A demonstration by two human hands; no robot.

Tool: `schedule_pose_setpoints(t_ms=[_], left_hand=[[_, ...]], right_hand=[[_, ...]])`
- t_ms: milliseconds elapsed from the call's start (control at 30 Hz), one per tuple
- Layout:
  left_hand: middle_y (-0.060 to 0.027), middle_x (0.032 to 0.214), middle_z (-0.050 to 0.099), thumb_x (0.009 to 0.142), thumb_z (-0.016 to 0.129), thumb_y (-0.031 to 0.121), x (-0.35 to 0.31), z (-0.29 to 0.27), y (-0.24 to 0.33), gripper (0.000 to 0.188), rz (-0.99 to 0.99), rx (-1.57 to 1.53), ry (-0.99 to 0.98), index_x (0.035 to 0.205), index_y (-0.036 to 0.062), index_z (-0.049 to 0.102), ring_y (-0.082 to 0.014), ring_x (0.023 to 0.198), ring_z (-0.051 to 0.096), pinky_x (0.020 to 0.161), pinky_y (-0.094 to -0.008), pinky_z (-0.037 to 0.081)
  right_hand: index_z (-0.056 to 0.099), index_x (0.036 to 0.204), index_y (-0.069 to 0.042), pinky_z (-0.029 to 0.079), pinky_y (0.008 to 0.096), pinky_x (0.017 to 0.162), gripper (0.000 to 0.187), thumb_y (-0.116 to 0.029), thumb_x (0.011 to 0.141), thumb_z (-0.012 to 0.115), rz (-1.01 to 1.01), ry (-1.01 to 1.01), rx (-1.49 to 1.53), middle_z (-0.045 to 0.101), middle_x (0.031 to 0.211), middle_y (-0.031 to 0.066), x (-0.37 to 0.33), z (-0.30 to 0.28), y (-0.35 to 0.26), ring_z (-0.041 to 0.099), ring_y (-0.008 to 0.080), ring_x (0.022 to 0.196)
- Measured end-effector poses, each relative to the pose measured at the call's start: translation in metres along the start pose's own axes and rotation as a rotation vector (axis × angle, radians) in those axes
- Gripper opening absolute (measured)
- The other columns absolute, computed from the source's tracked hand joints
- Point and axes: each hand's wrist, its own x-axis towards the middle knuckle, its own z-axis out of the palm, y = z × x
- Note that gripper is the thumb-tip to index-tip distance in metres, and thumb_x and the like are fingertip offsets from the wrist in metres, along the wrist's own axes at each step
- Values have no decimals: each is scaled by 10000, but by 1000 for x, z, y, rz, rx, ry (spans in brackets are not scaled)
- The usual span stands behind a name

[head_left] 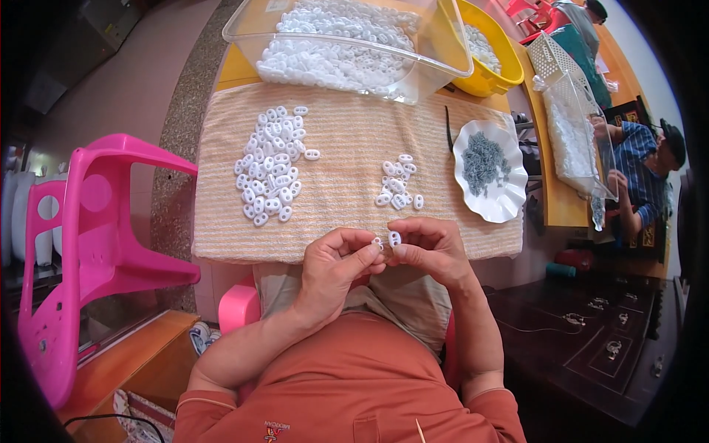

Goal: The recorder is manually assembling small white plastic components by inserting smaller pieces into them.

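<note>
Both hands meet just over the near edge of a table covered with a striped beige cloth (343, 140). My right hand (437, 255) pinches a white oval plastic piece with two holes (394, 238) between thumb and fingertips. Close beside it, my left hand (332, 266) is closed on a small white plastic piece (378, 243), mostly covered by the fingers. A large pile of similar white oval pieces (273, 162) lies left on the cloth, and a smaller pile (396, 182) sits beyond my right hand. On the right, a white wavy-rimmed plate (507, 204) holds small grey pieces (484, 159).
At the far edge stands a clear plastic bin (347, 46) full of white pieces, beside a yellow basin (509, 70). A pink plastic chair (100, 236) is at left. On the right, a person in a striped shirt (641, 166) works at another table by a clear bin (572, 140).
</note>
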Motion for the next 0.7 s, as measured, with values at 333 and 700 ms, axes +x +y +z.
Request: schedule_pose_setpoints(t_ms=[333,700], left_hand=[[-81,884,660,882,605,5,0,0,1,136,-10,11,-12,1017,13,590,-124,782,651,718,-255,568],[-80,889,665,882,613,22,0,-2,0,145,-41,79,11,1024,9,590,-118,762,656,691,-249,578]], right_hand=[[557,1194,57,551,313,789,341,55,856,607,-10,-19,-26,673,970,166,0,2,-1,671,228,902],[568,1180,63,539,293,798,334,54,850,622,-32,-22,-130,669,995,147,1,4,-1,658,190,907]])
